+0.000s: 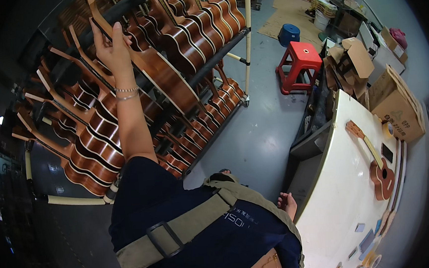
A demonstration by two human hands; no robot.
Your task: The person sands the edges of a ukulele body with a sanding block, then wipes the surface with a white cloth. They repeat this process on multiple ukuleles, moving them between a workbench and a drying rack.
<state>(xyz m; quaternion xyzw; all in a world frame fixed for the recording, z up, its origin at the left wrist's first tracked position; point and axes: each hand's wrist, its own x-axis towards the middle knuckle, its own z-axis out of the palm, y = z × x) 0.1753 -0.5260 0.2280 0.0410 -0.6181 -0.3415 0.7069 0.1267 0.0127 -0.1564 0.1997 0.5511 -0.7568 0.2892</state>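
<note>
My left hand (114, 55) reaches to a rack and is closed around the neck of a brown wooden ukulele (168, 81). Its body slants down to the right, among rows of similar instruments. Beside my forearm stand more ukulele bodies (98, 153) with pale edge binding, their necks leaning up and left. My right hand (288, 204) hangs low by the edge of a white-topped table (337, 185), fingers loosely curled, nothing visible in it. On that table lies another ukulele (381, 178), soundhole up.
The rack's pale post (248, 45) stands on a caster. A red plastic stool (301, 64) and a blue stool (289, 34) are on the grey floor (259, 131). Cardboard boxes (395, 102) crowd the table's far end. A tape roll (374, 261) lies near its close end.
</note>
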